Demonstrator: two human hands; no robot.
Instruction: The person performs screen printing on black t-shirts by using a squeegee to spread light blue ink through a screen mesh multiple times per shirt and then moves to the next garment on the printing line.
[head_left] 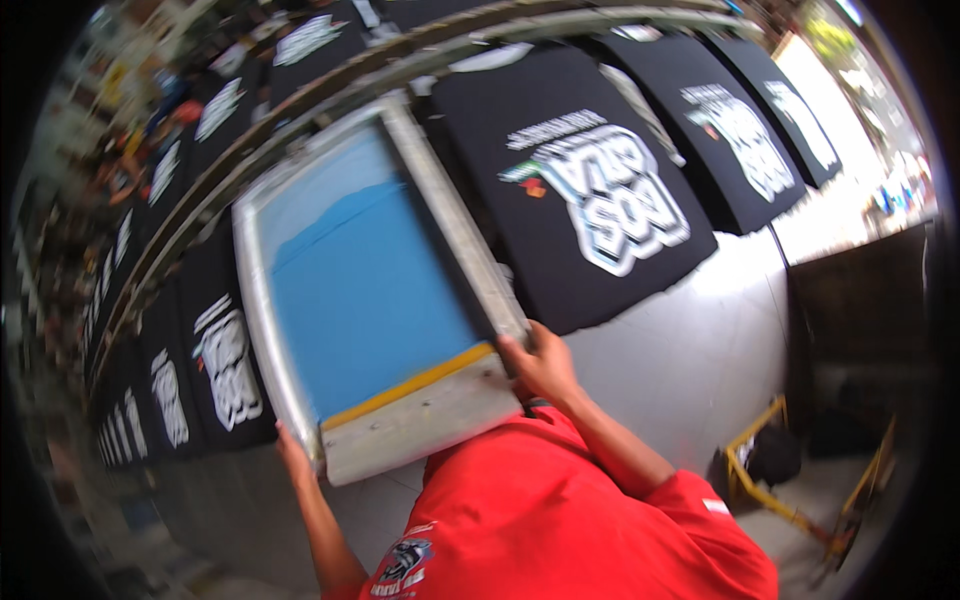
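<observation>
I hold a screen printing frame (255, 280) with pale metal sides and blue mesh, tilted among the black shirts. My left hand (295, 450) grips its lower left side. My right hand (540, 365) is closed round its lower right side. A squeegee (410, 440) with a metal body and yellow blade lies across the near end of the mesh. Right of the frame, a black shirt (480, 120) with a white print lies flat on a platen. Another printed shirt (205, 270) is just left of the frame.
More printed shirts (640, 80) line a long rail (145, 280), with another row beyond it. Below is a tiled floor (660, 370). At lower right stand a dark panel (850, 300) and a yellow metal stand (740, 450) with dark cloth. Blurred clutter fills the upper left.
</observation>
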